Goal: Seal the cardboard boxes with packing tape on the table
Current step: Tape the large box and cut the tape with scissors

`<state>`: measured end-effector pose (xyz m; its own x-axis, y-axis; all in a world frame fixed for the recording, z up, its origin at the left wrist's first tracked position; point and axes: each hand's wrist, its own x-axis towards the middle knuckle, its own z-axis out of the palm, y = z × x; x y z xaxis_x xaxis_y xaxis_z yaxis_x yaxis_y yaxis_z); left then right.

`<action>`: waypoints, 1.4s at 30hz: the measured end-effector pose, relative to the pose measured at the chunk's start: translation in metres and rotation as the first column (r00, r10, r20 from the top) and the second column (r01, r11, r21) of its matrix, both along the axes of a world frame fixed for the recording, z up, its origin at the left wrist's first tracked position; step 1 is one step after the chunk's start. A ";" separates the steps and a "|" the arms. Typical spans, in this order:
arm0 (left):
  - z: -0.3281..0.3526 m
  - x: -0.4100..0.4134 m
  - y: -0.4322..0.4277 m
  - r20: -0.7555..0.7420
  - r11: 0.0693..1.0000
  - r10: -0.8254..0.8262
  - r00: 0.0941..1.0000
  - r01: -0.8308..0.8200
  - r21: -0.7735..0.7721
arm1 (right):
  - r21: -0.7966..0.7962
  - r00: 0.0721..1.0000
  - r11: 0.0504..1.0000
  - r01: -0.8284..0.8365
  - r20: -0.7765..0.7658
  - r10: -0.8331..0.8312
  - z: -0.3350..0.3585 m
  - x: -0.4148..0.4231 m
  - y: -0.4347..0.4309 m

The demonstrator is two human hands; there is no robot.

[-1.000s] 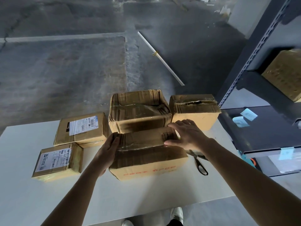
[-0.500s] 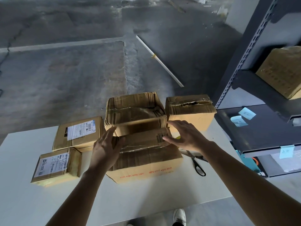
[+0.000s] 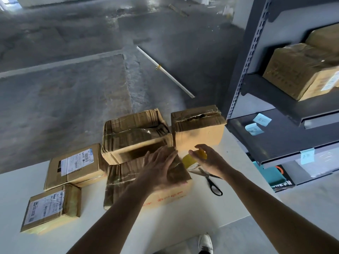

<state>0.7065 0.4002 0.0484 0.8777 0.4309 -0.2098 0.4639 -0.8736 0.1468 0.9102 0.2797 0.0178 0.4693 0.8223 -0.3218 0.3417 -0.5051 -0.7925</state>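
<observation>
Left hand lies flat and unclenched on the near box at the bench middle; right hand curls over the yellow tape roll just beside it, grip unclear. Cardboard looks light, creased, slick with old tape; hold it by its edges. Scissors lie close, other boxes crowd behind.
</observation>
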 end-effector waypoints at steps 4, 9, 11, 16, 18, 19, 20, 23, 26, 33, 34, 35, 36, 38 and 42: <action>0.005 0.026 -0.001 -0.131 0.999 -0.024 0.991 0.019 -0.038 | 0.060 0.949 0.989 0.133 -0.295 -0.109 -0.006 -0.009 -0.001; 0.007 0.041 0.000 -0.298 0.999 -0.038 0.954 0.026 -0.044 | 0.062 0.783 0.960 0.274 -0.594 -0.185 -0.019 -0.017 -0.008; 0.006 0.043 -0.002 -0.329 0.999 -0.033 0.944 0.025 -0.031 | 0.086 0.683 0.940 0.330 -0.709 -0.175 -0.023 -0.019 -0.010; 0.005 0.043 -0.003 -0.333 1.000 -0.021 0.943 0.026 0.008 | 0.015 0.336 0.847 0.532 -0.921 -0.195 -0.034 -0.036 -0.005; 0.004 0.042 -0.003 -0.314 0.999 -0.018 0.949 0.031 0.036 | 0.002 0.315 0.813 0.583 -0.923 -0.223 -0.034 -0.042 -0.002; 0.003 0.042 -0.003 -0.305 0.998 -0.019 0.952 0.035 0.047 | 0.002 0.333 0.804 0.595 -0.911 -0.245 -0.033 -0.042 0.000; 0.001 0.042 -0.004 -0.300 0.998 -0.022 0.954 0.040 0.052 | 0.000 0.351 0.799 0.602 -0.898 -0.265 -0.034 -0.042 0.001; 0.000 0.039 -0.002 -0.266 0.998 -0.020 0.964 0.037 0.058 | -0.002 0.422 0.795 0.606 -0.847 -0.324 -0.033 -0.040 0.006; -0.002 0.039 -0.001 -0.249 0.998 -0.020 0.968 0.035 0.056 | 0.014 0.495 0.779 0.627 -0.779 -0.385 -0.033 -0.037 0.007; 0.000 0.037 -0.001 -0.212 0.999 -0.024 0.977 0.032 0.033 | 0.042 0.681 0.782 0.622 -0.520 -0.515 -0.035 -0.034 0.004; 0.000 0.037 -0.002 -0.213 0.999 -0.024 0.977 0.032 0.034 | 0.061 0.714 0.792 0.607 -0.479 -0.511 -0.037 -0.036 0.003; 0.000 0.036 -0.002 -0.212 0.999 -0.025 0.977 0.032 0.033 | 0.086 0.744 0.801 0.592 -0.439 -0.503 -0.039 -0.037 0.002; 0.000 0.036 -0.001 -0.209 0.999 -0.026 0.977 0.034 0.034 | 0.113 0.772 0.808 0.578 -0.397 -0.496 -0.040 -0.038 0.002; 0.000 0.036 0.000 -0.202 0.998 -0.034 0.979 0.044 0.043 | 0.166 0.812 0.814 0.556 -0.319 -0.489 -0.042 -0.037 0.003; 0.000 0.037 0.001 -0.192 0.999 -0.027 0.981 0.033 0.029 | 0.199 0.838 0.825 0.528 -0.281 -0.468 -0.045 -0.033 0.003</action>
<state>0.7437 0.4008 0.0482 0.8353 0.4141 -0.3617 0.4544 -0.8903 0.0299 0.8771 0.2822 -0.0268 0.7831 0.5603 -0.2699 -0.0904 -0.3269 -0.9407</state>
